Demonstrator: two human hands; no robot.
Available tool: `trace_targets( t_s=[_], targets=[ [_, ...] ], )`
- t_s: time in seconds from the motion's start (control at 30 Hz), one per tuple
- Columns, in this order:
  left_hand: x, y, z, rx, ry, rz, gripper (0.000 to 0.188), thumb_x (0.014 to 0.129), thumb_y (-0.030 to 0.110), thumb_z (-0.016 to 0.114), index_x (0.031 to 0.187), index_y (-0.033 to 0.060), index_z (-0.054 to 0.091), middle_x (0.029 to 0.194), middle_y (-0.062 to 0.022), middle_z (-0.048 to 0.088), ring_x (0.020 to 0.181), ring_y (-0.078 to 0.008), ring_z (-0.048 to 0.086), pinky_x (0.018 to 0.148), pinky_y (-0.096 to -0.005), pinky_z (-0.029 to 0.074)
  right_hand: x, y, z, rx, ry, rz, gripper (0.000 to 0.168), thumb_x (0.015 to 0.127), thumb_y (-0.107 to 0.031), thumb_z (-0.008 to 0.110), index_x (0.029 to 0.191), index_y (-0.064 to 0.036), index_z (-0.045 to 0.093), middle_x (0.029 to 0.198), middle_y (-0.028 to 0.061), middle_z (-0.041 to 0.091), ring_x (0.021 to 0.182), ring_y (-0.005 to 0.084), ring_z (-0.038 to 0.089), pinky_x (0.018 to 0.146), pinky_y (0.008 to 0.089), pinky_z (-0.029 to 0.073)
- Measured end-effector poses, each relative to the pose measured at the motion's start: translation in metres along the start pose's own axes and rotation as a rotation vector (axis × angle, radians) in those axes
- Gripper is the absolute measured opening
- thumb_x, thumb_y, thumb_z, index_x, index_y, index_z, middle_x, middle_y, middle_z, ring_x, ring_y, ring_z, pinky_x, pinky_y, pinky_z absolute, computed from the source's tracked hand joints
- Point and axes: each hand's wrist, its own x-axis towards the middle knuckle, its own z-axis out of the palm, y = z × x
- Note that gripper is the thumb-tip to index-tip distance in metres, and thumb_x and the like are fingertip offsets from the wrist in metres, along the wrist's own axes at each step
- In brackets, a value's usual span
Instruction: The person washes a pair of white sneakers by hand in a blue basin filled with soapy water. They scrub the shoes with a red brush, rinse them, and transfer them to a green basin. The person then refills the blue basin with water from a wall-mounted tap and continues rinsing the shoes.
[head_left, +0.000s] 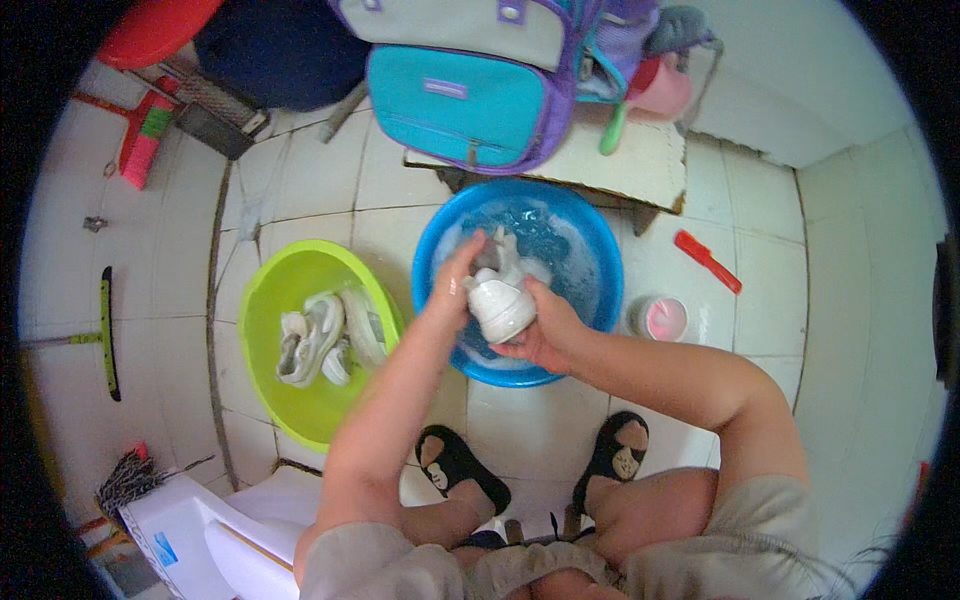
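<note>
A wet white shoe (501, 309) is held between my two hands above a blue plastic basin (613, 277) of soapy water (559, 240). My left hand (454, 281) is at the shoe's left side, its fingers partly hidden behind the shoe's opening and tongue. My right hand (546, 326) grips the shoe from the right, with fingers under its lower end. White shoes (313, 341) lie in a lime-green basin (262, 375) to the left. On the right, a red brush (707, 261) rests on the tiles near a small round tub (664, 319) with pink and white contents.
A teal and purple backpack (457, 105) sits on a low white board (622, 169) beyond the blue basin. A pink and red broom (146, 139), a squeegee (110, 334) and a white toilet (225, 536) are at the left. My slippered feet flank the near floor.
</note>
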Motion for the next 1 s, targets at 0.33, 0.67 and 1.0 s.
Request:
trace_targets(
  t_s=[0.33,0.67,1.0],
  targets=[
    [-0.001,0.005,0.007,0.158,0.047,0.086,0.032,0.084,0.023,0.068,0.109,0.0077,0.055,0.100,-0.0097,0.060,0.090,-0.0221,0.060,0.079,-0.0366,0.050,0.010,-0.005,-0.012,-0.128,-0.006,-0.050,0.052,0.096,-0.053,0.040,0.133,-0.018,0.041,0.125,0.0086,0.054,0.105,0.0304,0.056,0.085,0.0561,0.046],
    [-0.012,-0.008,0.027,0.061,0.030,0.037,0.067,0.090,0.025,0.057,0.149,0.0153,0.026,0.136,-0.0142,0.049,0.116,-0.0300,0.053,0.096,-0.0457,0.046,0.010,-0.021,-0.036,-0.359,0.027,-0.047,0.053,0.096,-0.052,0.040,0.135,-0.016,0.043,0.128,0.0118,0.054,0.117,0.0300,0.052,0.088,0.0559,0.045],
    [0.001,-0.053,-0.006,-0.382,-0.108,-0.039,0.050,0.099,0.042,0.039,0.140,0.0130,0.041,0.135,-0.0113,0.051,0.121,-0.0307,0.050,0.105,-0.0463,0.038,-0.005,-0.025,-0.010,-1.510,0.309,-0.585,0.081,0.084,-0.034,0.066,0.145,-0.002,0.024,0.130,0.0228,0.043,0.114,0.0387,0.050,0.094,0.0521,0.041]
  ],
)
